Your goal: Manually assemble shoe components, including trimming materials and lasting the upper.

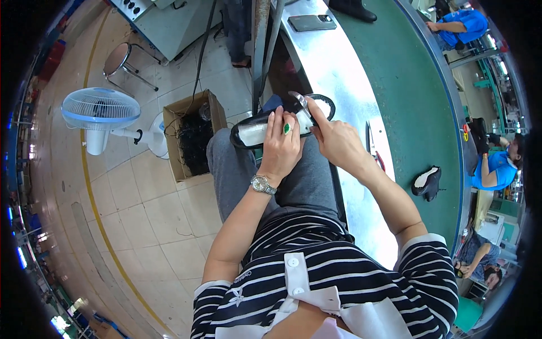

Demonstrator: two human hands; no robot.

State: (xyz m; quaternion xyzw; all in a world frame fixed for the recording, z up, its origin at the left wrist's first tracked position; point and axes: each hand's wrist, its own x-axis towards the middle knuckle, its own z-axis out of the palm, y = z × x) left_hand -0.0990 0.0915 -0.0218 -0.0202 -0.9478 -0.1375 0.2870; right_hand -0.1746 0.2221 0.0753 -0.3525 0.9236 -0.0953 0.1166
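A black shoe point(251, 134) with a white underside lies sole up across my lap, next to the metal bench. My left hand point(280, 141), with a green ring and a wristwatch point(261, 184), is wrapped around its middle, fingers over the white underside. In my right hand point(340, 142) is a silvery metal hand tool with a curved head point(298, 100), held against the shoe near its right end. The fingers hide most of this tool, so its exact kind cannot be told.
On the metal bench point(361, 209) lie a phone point(311, 22) and a red-handled tool point(379, 161). The green surface point(395, 85) beyond carries another shoe point(427, 182). To my left are a cardboard box point(175, 150) of black items, a fan point(101, 110) and a stool point(117, 59). Co-workers sit at right.
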